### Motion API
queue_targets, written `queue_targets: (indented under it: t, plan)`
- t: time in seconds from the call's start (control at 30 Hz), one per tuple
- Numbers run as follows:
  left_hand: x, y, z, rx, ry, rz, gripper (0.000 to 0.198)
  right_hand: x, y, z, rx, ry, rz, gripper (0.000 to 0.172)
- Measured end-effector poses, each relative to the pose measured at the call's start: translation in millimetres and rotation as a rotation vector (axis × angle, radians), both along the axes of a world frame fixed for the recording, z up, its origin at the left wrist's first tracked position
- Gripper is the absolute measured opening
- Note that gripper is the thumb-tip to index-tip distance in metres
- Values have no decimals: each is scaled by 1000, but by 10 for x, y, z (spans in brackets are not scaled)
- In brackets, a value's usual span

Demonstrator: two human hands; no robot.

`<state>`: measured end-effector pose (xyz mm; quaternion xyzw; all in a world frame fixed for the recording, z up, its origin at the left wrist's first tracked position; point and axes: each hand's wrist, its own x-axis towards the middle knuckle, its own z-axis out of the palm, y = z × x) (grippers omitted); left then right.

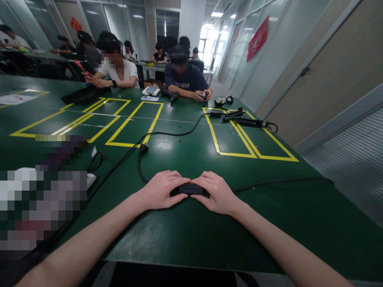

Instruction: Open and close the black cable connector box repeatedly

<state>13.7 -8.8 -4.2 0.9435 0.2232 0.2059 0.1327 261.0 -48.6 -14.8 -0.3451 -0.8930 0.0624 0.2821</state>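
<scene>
A black power adapter lies near the front of the green table, between my two hands. My left hand grips its left end, fingers over the top and thumb along the near side. My right hand holds the right end in the same way. From behind my left hand a black cord runs up to a power plug on the tabletop. Another black cable comes out past my right hand and stretches to the right edge. The adapter's ends are hidden by my fingers.
Yellow tape outlines mark the green table. At the far right lies a black curling-iron-shaped tool with its cord. A drill and a white device stand at the back. Co-workers sit opposite; a blurred person is at left.
</scene>
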Motion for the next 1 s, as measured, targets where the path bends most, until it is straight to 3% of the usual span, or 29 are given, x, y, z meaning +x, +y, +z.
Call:
queue_targets:
  t: [0.37,0.5,0.7,0.83,1.0]
  plan:
    - [28,-12,-27,4,-62,67,39,42,11,-30,99,48,-42,26]
    - [44,-16,-44,9,-46,41,30,39,24,-44,99,82,-4,28]
    - [62,1,-53,23,-55,97,34,32,40,-53,131,85,-25,24]
    - [53,24,-45,52,-9,61,27,56,44,-8,-73,140,21,28]
    - [51,25,-16,179,-15,-17,28,89,4,106,-601,244,22,25]
